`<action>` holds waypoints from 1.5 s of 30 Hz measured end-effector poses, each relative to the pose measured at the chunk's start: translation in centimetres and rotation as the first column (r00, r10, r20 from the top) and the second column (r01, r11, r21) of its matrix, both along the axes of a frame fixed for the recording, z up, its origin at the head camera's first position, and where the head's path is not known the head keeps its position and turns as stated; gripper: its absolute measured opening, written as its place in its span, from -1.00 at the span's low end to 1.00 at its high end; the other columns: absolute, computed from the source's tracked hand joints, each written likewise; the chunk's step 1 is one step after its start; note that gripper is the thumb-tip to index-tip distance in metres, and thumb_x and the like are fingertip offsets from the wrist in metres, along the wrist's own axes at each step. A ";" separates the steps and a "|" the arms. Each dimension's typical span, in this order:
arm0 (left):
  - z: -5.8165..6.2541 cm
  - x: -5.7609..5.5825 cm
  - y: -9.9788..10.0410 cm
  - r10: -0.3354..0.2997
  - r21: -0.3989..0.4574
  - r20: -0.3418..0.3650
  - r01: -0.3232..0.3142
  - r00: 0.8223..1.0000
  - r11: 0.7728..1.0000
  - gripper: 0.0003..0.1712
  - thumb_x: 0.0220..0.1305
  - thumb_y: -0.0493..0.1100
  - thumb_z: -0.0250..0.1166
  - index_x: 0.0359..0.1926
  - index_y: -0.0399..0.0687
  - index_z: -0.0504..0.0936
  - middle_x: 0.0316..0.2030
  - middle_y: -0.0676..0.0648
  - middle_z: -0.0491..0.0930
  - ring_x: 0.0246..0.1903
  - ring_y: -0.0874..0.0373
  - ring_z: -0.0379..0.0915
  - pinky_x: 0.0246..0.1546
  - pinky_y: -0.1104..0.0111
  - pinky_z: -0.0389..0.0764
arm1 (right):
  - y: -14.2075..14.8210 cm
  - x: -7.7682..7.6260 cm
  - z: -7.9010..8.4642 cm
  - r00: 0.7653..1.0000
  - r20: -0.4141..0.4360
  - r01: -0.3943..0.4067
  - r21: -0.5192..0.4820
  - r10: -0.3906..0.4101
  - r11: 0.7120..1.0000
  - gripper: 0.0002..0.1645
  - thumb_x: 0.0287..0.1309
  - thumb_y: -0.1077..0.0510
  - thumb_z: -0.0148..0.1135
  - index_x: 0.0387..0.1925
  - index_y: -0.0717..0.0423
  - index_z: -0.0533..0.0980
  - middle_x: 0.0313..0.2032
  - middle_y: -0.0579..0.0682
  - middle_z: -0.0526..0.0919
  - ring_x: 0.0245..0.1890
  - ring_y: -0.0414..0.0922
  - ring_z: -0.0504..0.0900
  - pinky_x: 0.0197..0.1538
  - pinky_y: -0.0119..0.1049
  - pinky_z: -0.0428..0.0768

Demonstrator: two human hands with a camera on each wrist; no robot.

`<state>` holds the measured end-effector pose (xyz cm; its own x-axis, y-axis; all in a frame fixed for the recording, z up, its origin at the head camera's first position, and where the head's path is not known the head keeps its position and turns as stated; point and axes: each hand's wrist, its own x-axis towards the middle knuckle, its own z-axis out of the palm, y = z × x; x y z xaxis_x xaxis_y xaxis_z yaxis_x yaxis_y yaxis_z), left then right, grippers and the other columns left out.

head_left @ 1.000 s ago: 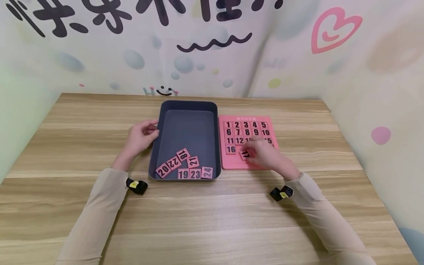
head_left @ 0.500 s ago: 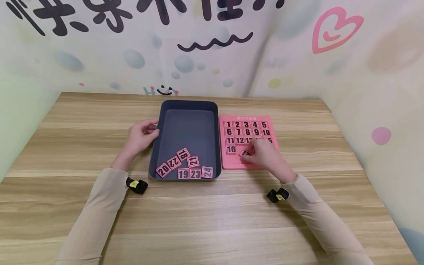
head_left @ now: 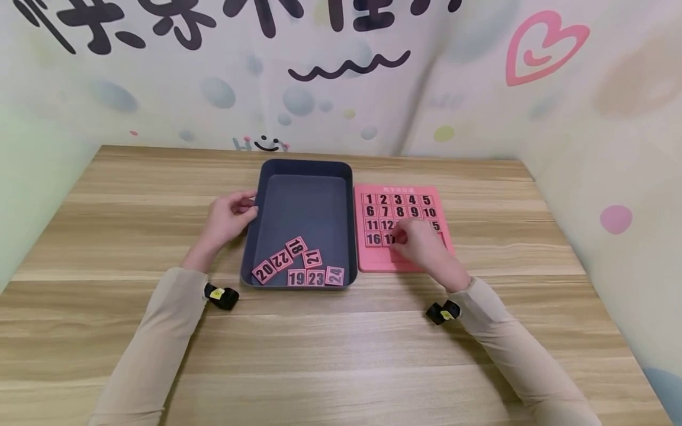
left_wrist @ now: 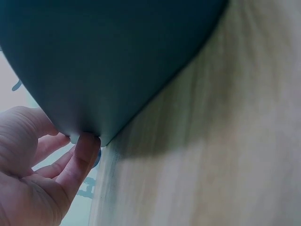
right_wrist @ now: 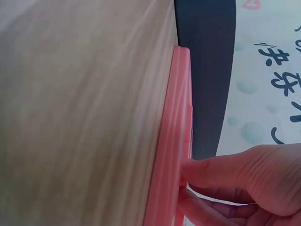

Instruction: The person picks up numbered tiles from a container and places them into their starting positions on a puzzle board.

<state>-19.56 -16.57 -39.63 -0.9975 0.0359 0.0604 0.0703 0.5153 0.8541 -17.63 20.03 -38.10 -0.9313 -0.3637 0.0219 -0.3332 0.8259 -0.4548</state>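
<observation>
My right hand [head_left: 422, 244] is over the pink number board [head_left: 375, 261], thumb and fingers pinching the number tile 17 [head_left: 388, 239]. That tile sits right of the number tile 16 [head_left: 373, 239] in the fourth row, partly covered by the fingers. Rows 1 to 15 lie above it, some tiles hidden by the hand. From the right wrist, the thumb and a finger meet at the board's upper face. My left hand [head_left: 228, 218] pinches the left rim of the dark blue tray [head_left: 306, 168], as the left wrist view also shows at the tray's wall [left_wrist: 113, 70].
Several loose number tiles, among them tile 20 [head_left: 264, 271] and tile 24 [head_left: 334, 276], lie in the tray's near end. The tray stands close against the board's left side. A wooden table [head_left: 319, 355] carries both, with a printed wall [head_left: 341, 112] behind it.
Tile 17, tilted and askew before, now lies straight beside tile 16. My right hand has shifted slightly with it; the left hand keeps its place on the tray.
</observation>
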 end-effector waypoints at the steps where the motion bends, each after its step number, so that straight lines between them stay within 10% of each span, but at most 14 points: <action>1: 0.0 0.0 0.0 0.000 0.000 0.000 0.000 1.000 1.000 -0.56 0.23 -0.40 0.14 0.15 -0.41 0.43 -0.08 -0.41 0.54 -0.16 -0.12 0.50 -0.29 0.69 0.46 | 0.0 0.0 0.0 1.000 -0.001 -0.001 -0.001 0.001 1.000 -0.83 -0.15 0.40 0.39 -0.41 0.34 0.57 -0.44 0.14 0.63 -0.42 -0.02 0.60 -0.29 -0.24 0.63; 16: -0.1 -0.2 0.0 -0.001 -0.006 0.020 0.001 1.000 1.000 -0.55 0.25 -0.39 0.14 0.17 -0.39 0.42 -0.06 -0.40 0.53 -0.14 -0.11 0.48 -0.25 0.62 0.47 | -2.0 -0.9 1.6 0.990 -0.083 -0.121 -0.115 0.112 0.986 -0.79 -0.04 0.29 0.39 -0.35 0.33 0.55 -0.39 0.16 0.63 -0.38 -0.03 0.61 -0.29 -0.23 0.63; 27: -0.2 0.0 0.0 0.001 -0.008 0.000 -0.001 1.000 1.000 -0.56 0.23 -0.41 0.15 0.15 -0.41 0.43 -0.08 -0.42 0.53 -0.16 -0.13 0.49 -0.28 0.66 0.47 | -8.6 -1.3 1.5 0.930 -0.067 -0.367 -0.227 0.361 0.902 -0.68 -0.01 0.26 0.39 -0.19 0.33 0.55 -0.24 0.17 0.62 -0.28 -0.07 0.63 -0.18 -0.40 0.61; 45: 0.1 0.1 0.0 0.013 -0.002 -0.001 -0.013 1.000 1.000 -0.57 0.23 -0.41 0.15 0.15 -0.41 0.43 -0.08 -0.43 0.53 -0.15 -0.15 0.49 -0.28 0.70 0.44 | -13.7 -1.9 -0.3 0.866 0.028 -0.490 -0.151 0.499 0.858 -0.64 0.06 0.19 0.34 -0.08 0.23 0.57 -0.13 0.07 0.61 -0.13 -0.11 0.56 -0.07 -0.39 0.53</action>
